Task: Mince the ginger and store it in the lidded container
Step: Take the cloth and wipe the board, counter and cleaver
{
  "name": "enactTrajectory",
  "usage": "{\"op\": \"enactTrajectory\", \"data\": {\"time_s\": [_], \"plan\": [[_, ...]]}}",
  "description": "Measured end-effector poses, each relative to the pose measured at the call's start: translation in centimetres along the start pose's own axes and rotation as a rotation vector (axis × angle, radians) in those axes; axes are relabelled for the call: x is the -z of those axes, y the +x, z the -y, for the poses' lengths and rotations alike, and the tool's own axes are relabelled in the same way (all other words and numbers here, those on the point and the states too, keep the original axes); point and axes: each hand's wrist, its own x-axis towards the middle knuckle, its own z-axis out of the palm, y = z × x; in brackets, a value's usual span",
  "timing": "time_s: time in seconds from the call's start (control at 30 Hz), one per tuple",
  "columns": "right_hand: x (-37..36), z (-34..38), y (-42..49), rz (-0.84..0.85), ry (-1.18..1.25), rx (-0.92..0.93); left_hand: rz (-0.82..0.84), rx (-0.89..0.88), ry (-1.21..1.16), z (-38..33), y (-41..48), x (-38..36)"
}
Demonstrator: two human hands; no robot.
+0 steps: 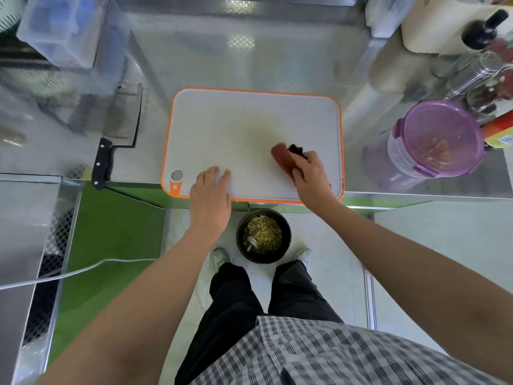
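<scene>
A white cutting board (236, 126) with an orange rim lies on the steel counter, with a faint yellowish stain near its middle. My left hand (211, 195) rests flat on the board's near edge, fingers straight. My right hand (309, 176) grips a reddish-brown and black cloth (283, 157) pressed onto the board's right half. A clear container with a purple lid (438, 137) stands to the right of the board, lid on, with brownish-yellow bits inside. A cleaver (119, 129) with a black handle lies on the counter to the left of the board.
A black bin (263, 236) holding yellowish scraps sits on the floor between my feet, below the counter edge. Bottles and shakers (483, 70) crowd the right rear. A clear plastic box (61, 29) stands at the back left. A white cable (83, 270) runs lower left.
</scene>
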Motion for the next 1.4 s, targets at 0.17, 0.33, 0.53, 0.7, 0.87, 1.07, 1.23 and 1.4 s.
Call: {"op": "enactTrajectory", "data": {"time_s": [0.17, 0.33, 0.53, 0.7, 0.87, 1.07, 1.23, 1.4], "plan": [[-1.5, 1.3, -4.2, 0.385, -0.034, 0.218, -0.019, -0.009, -0.018, 0.1, 0.2, 0.2], [-0.1, 0.6, 1.9, 0.068, -0.036, 0.018, -0.049, -0.002, -0.109, 0.8, 0.2, 0.2], [-2.8, 2.5, -2.0, 0.396, -0.032, 0.228, -0.088, 0.051, -0.172, 1.6, 0.1, 0.0], [-0.9, 1.9, 3.7, 0.168, -0.025, 0.111, -0.111, 0.079, -0.087, 2.0, -0.1, 0.5], [-5.3, 3.3, 2.8, 0.117, -0.097, 0.171, -0.073, 0.092, -0.082, 2.3, -0.1, 0.4], [-2.0, 3.3, -1.6, 0.589, -0.097, 0.295, -0.054, 0.094, -0.068, 2.5, 0.2, 0.9], [-1.6, 2.3, 1.8, 0.005, -0.039, 0.02, -0.045, 0.095, -0.039, 2.3, 0.3, 0.9], [-2.5, 3.5, -3.8, 0.598, -0.047, 0.122, -0.076, 0.097, -0.057, 2.0, 0.2, 0.9]]}}
